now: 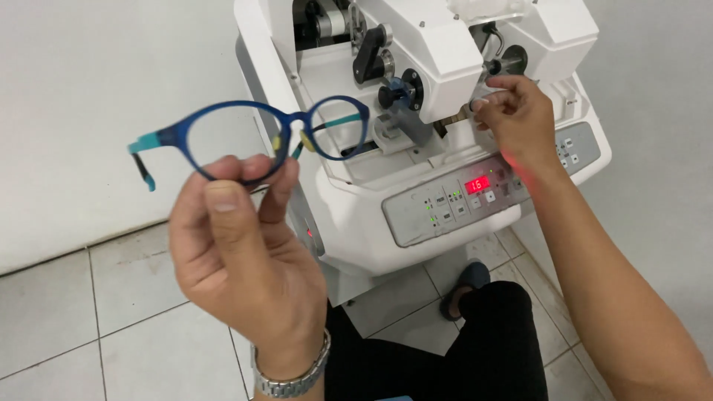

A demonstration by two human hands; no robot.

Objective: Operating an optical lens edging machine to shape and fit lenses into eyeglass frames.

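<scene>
My left hand (238, 252) holds up a pair of glasses (252, 137) with a dark blue oval frame and teal temple ends, pinched at the lower rim of one eyepiece between thumb and fingers. A metal watch band circles that wrist. My right hand (520, 122) reaches into the white lens-edging machine (356, 200), fingers curled around something small near the black clamp shaft (401, 93); what the fingertips touch is hidden.
The machine's grey control panel (453, 200) has small buttons, green lights and a red number display. White walls stand to the left and right. Grey floor tiles (96, 297) lie below, with my dark-trousered leg and a shoe (464, 286) under the machine.
</scene>
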